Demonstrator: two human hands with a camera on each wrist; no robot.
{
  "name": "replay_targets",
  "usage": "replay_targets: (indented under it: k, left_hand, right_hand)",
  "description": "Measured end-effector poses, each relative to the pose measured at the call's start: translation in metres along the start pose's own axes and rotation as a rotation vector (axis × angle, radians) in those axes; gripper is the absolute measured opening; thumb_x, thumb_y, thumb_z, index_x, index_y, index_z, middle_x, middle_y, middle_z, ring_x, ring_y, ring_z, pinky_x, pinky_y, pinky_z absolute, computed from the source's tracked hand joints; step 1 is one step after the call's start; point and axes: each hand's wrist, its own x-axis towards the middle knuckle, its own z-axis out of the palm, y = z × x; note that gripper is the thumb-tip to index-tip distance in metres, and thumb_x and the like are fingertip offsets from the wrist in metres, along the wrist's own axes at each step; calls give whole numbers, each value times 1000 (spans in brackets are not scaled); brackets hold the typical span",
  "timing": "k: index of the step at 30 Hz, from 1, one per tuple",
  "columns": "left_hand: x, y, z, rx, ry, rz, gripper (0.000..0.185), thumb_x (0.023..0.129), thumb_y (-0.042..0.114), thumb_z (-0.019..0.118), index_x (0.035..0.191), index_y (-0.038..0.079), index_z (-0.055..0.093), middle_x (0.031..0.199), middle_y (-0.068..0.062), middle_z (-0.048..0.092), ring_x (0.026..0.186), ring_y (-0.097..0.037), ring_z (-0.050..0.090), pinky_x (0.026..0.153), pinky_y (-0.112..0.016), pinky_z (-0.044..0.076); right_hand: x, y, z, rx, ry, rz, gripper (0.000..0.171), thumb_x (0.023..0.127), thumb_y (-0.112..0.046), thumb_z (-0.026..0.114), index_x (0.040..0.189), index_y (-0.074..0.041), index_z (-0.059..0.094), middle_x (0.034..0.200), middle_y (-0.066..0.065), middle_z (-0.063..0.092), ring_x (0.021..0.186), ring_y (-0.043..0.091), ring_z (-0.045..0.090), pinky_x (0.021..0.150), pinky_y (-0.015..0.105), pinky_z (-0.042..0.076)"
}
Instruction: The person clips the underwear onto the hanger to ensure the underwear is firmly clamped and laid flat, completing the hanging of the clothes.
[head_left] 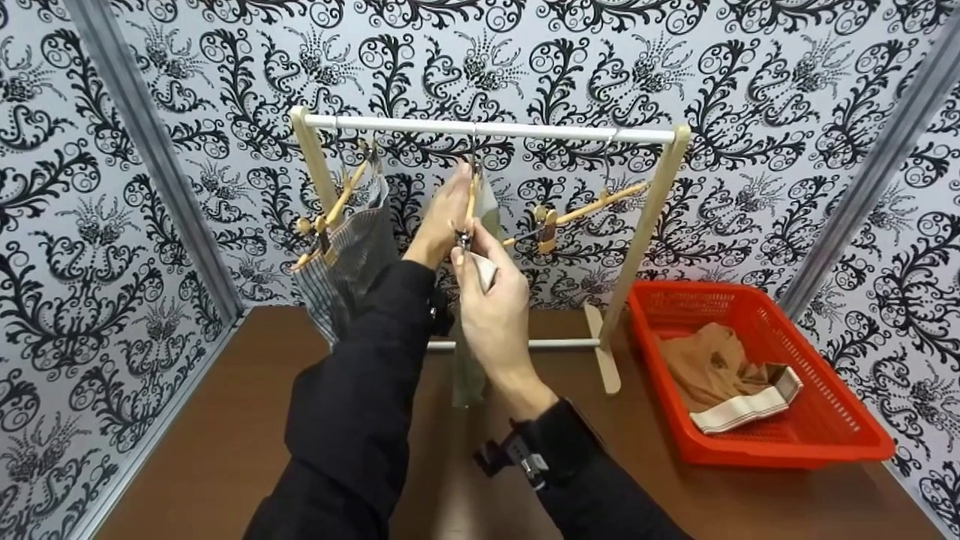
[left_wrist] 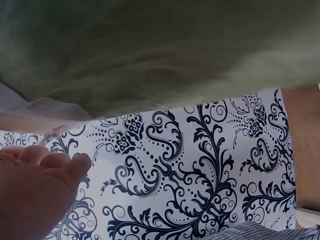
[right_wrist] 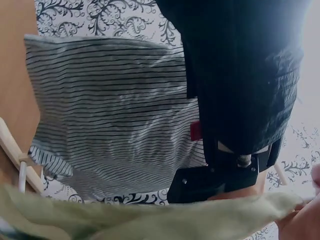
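Nearest us, our right hand (head_left: 491, 315) pinched the metal clip (head_left: 463, 238) of the middle hanger (head_left: 472, 196), from which the olive-green garment (head_left: 469, 367) hung down to the brown table (head_left: 225, 450). Just beyond, our left hand (head_left: 444, 217) lay with straight fingers against that hanger. Farther back stood the white rail (head_left: 487, 130); the striped garment (head_left: 349, 262) hung at left, the red basket (head_left: 757, 442) sat at right.

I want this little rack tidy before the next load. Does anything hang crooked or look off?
Yes. The empty wooden hanger on the right of the rack hangs steeply tilted, and so does the left hanger holding the striped cloth.
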Motion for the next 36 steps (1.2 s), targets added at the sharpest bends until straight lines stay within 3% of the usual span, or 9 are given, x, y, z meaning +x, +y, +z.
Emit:
replay_targets:
  k: [4,9,13,16,22,25,28,31,36]
  left_hand:
    - [1,-3,-1,-61,11,8,54,111,46,27,145,12,51,115,-15,63,98,-18,59,89,-28,46]
    - [3,-6,0,-136,-1,76,44,112,39,28,87,11,50,70,2,44,59,-11,37,58,-24,34]
    - [1,-7,-4,-148,-16,61,46,112,41,28,90,7,51,76,0,45,66,-13,39,65,-26,36]
    - [-2,-8,-8,-94,8,-3,54,110,49,28,116,5,59,101,-4,58,88,-12,50,86,-30,42]
    - [-13,-7,-9,-198,79,-10,64,109,50,28,141,0,51,128,-14,59,107,-17,56,97,-29,44]
    - [-34,-6,-8,-262,115,49,63,109,50,27,154,6,40,151,-9,49,131,-17,50,111,-33,36]
    - [-67,-6,-9,-262,129,137,63,109,49,26,161,14,23,164,0,29,148,-14,31,121,-38,21]
    - [-107,-5,-7,-182,167,270,60,110,46,24,162,15,21,164,1,29,148,-10,29,121,-34,21]
    - [-160,1,8,138,396,781,48,108,21,40,150,-3,40,156,-16,40,145,-28,37,120,-46,24]
  right_hand:
    - [-1,3,-1,4,-6,-2,46,100,6,55,145,10,45,141,22,56,122,29,62,100,31,50]
    - [-1,5,-3,6,-20,-5,47,100,7,54,146,10,43,142,22,55,124,30,61,102,31,49]
    - [-2,7,-4,13,-24,1,48,100,7,54,146,9,43,144,22,53,125,32,60,101,32,49]
    - [-3,8,-5,16,-34,-2,48,99,7,55,146,9,44,142,23,55,122,31,61,99,31,51]
    - [-13,9,-16,-1,-130,24,46,102,-7,60,145,1,49,116,18,68,73,18,62,60,25,55]
    - [-21,9,-29,-78,-205,11,47,100,-13,65,143,0,52,125,20,65,98,18,68,81,28,57]
    - [-28,6,-48,-211,-282,-9,45,99,-18,68,139,-1,56,150,17,49,135,21,51,109,34,41]
    - [-30,1,-71,-306,-389,16,40,99,-23,68,134,-6,61,151,12,47,140,22,44,104,32,46]
    - [-13,-2,-116,-531,-570,-6,31,97,-26,71,125,-13,70,139,3,61,116,21,65,91,32,55]
